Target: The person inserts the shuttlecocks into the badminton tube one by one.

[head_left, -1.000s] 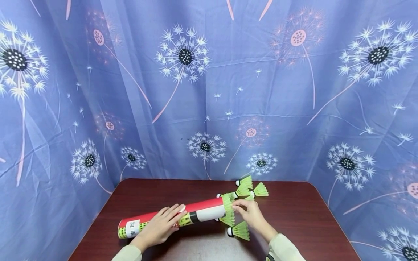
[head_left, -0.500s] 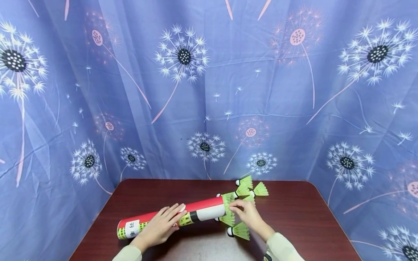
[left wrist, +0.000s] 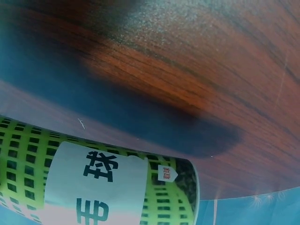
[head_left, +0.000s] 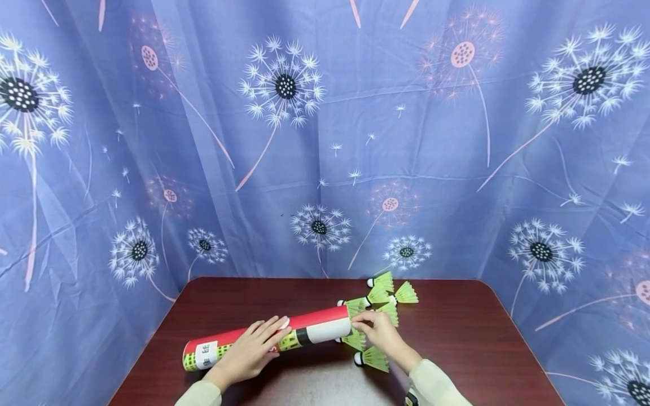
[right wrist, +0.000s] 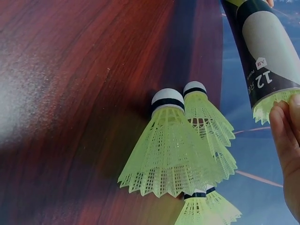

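A red, white and green shuttlecock tube [head_left: 325, 330] lies slantwise in front of me, its mouth facing right. My left hand [head_left: 249, 351] holds it around the middle, fingers over the top and thumb on the near side. The tube's left end, with a green grid print [left wrist: 28, 173], shows in the left wrist view. At the mouth, my right hand [head_left: 381, 331] pinches the skirt edge of a yellow-green shuttlecock [right wrist: 264, 110]. Most of that shuttlecock is inside the tube, its cork hidden. A loose shuttlecock [head_left: 374, 359] lies just below the right hand.
Several more yellow-green shuttlecocks lie behind and below the tube's mouth, among them one at the far right [head_left: 405, 294] and one near the back edge [head_left: 383, 281]. The dark red wooden table [head_left: 457, 344] ends at a blue dandelion-print curtain [head_left: 345, 141].
My right hand has moved left toward the tube's mouth, and the shuttlecock it pinches has slid deeper in. The left hand and the tube stay nearly in place.
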A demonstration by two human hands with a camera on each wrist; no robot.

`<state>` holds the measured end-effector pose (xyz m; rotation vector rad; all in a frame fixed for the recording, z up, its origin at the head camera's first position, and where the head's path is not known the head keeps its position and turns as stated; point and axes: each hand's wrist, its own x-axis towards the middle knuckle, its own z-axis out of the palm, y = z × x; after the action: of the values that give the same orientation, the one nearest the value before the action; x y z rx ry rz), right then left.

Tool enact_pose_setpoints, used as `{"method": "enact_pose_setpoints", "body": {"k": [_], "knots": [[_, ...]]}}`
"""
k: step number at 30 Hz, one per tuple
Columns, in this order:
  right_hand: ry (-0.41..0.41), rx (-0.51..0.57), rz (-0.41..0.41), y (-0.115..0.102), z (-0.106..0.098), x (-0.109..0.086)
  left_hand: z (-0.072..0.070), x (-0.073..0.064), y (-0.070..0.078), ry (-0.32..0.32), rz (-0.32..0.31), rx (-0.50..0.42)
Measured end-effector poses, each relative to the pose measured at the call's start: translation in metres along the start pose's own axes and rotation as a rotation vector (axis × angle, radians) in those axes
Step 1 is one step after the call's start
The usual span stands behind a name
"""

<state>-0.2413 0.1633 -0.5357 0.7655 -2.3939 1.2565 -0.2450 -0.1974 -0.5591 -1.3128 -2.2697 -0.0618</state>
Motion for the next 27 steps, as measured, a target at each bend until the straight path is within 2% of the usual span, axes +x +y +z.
{"method": "enact_pose_setpoints", "body": {"k": [12, 18, 21, 27], "knots": [[-0.058, 0.019, 0.053, -0.002, 0.001, 0.002, 0.004, -0.002, -0.003, 0.003, -0.002, 0.002], [-0.095, 0.049, 0.072, -0.003, -0.006, 0.001, 0.005, -0.006, -0.006, 0.013, 0.005, 0.009], [-0.082, 0.083, 0.060, 0.000, -0.013, -0.002, 0.006, -0.009, -0.006, 0.015, 0.007, 0.006], [-0.033, 0.087, 0.040, 0.013, -0.028, -0.010, 0.005, -0.013, -0.007, -0.008, -0.012, 0.001]]}}
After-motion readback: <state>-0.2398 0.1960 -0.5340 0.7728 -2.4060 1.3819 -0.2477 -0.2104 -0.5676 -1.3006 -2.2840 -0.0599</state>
